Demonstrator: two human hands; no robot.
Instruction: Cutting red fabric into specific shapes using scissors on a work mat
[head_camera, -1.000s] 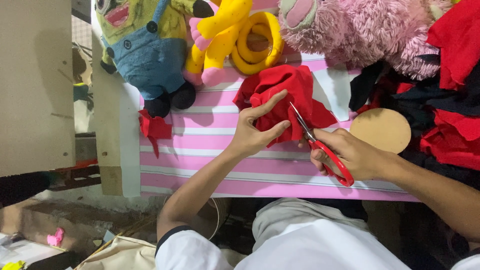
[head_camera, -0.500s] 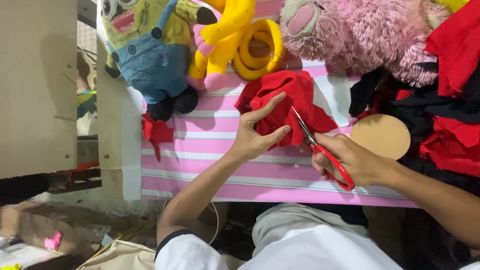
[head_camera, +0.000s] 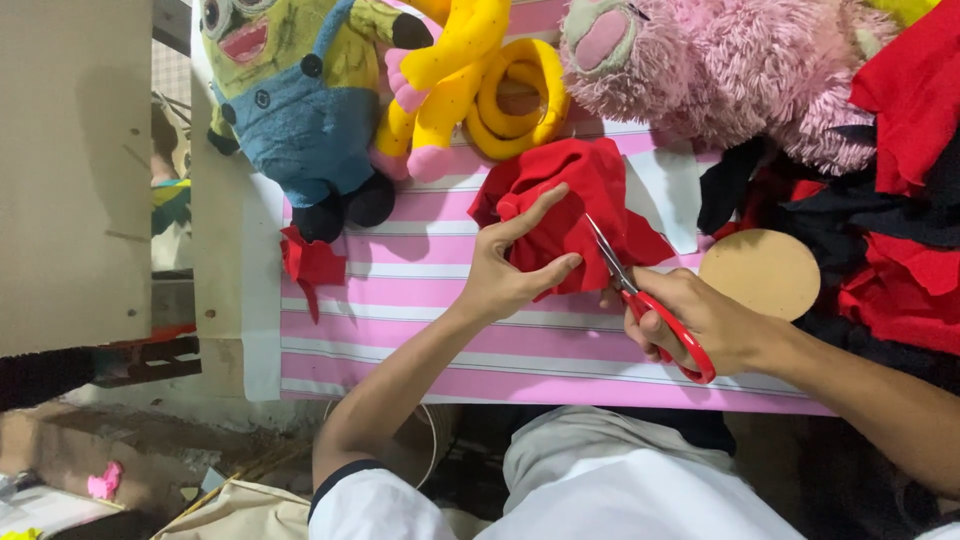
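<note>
A piece of red fabric (head_camera: 570, 190) lies bunched on the pink-and-white striped table cover (head_camera: 420, 320). My left hand (head_camera: 510, 270) pinches and presses its near edge, fingers spread over the cloth. My right hand (head_camera: 700, 320) holds red-handled scissors (head_camera: 650, 305), fingers through the loops. The metal blades point up and to the left into the edge of the red fabric, just right of my left fingers.
Plush toys line the far side: a yellow-and-blue one (head_camera: 290, 110), a yellow one (head_camera: 470, 80), a fluffy pink one (head_camera: 720, 70). A round brown disc (head_camera: 760, 272) lies right of the scissors, beside piles of red and black fabric (head_camera: 890, 230). A small red scrap (head_camera: 310, 262) lies left.
Both hands stay on the red fabric; the scissors have worked slightly further into the cloth and my left fingers have shifted their grip a little.
</note>
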